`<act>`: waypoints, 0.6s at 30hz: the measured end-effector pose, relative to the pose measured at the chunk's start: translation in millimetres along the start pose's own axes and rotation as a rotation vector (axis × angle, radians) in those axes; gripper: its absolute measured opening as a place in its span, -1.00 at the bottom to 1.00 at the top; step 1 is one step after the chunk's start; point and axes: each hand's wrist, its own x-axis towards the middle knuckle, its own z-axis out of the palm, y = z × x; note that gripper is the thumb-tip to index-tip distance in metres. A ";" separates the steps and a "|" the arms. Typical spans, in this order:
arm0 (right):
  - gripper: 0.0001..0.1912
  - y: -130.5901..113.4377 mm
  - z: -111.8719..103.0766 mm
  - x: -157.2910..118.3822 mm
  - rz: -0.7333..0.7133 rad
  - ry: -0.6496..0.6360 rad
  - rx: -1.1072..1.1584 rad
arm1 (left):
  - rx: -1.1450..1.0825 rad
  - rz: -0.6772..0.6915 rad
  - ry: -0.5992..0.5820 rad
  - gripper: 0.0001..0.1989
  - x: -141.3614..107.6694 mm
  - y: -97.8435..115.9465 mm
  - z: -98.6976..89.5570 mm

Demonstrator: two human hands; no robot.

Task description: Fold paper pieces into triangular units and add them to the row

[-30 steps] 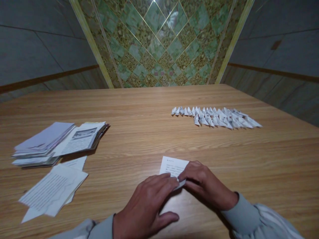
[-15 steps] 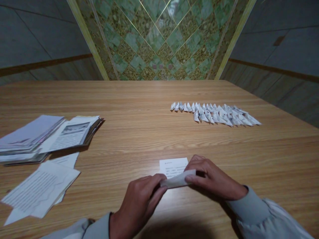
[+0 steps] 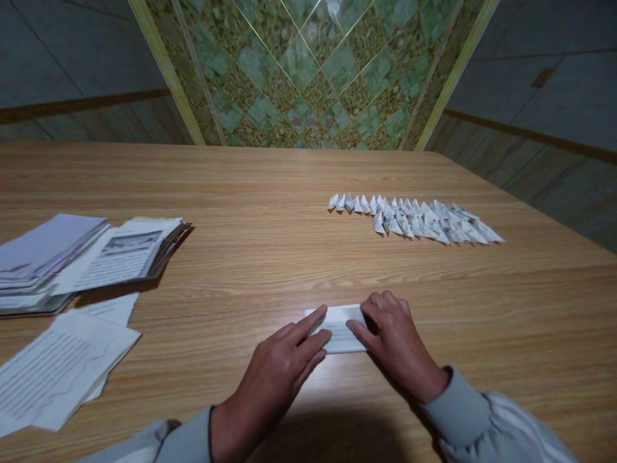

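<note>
A printed sheet of paper (image 3: 343, 335), folded over so that a blank strip shows along its far edge, lies on the table in front of me. My left hand (image 3: 284, 360) rests on its left end, fingers stretched out and a little apart, their tips on the paper. At the right end, my right hand (image 3: 395, 341) has its thumb on the printed face and its fingers curled at the far corner, gripping the sheet. Its fingers cover that corner.
Small folded paper pieces (image 3: 424, 222) stand in two rows at the back right of the wooden table (image 3: 250, 257). To the left lie a stack of papers (image 3: 53, 244) and, nearer me, several loose printed sheets (image 3: 62, 360). A tiled wall (image 3: 308, 83) rises behind.
The raised near edge of the sheet has been folded down flat. My left hand has gone from pinching it to lying on it with fingers extended. The view has shifted slightly.
</note>
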 end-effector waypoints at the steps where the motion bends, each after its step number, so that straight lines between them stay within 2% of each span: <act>1: -0.77 0.0 0.0 0.0 0.002 -0.002 -0.010 | 0.024 0.023 -0.020 -0.75 0.0 0.3 0.1; 4: -0.75 -0.9 0.0 0.1 0.007 -0.006 -0.034 | 0.092 0.079 -0.073 -0.74 -0.7 1.4 1.1; 7: -0.76 -2.2 0.3 0.3 0.014 -0.001 -0.045 | 0.137 0.104 -0.100 -0.62 -3.0 1.5 3.1; 11: -0.76 -3.1 1.3 1.3 0.015 0.009 -0.073 | 0.172 0.106 -0.140 -0.43 -6.4 1.0 4.6; 18: -0.76 -3.2 5.1 1.5 -0.001 0.043 -0.168 | 0.286 0.078 -0.301 -0.35 -5.2 8.2 -4.2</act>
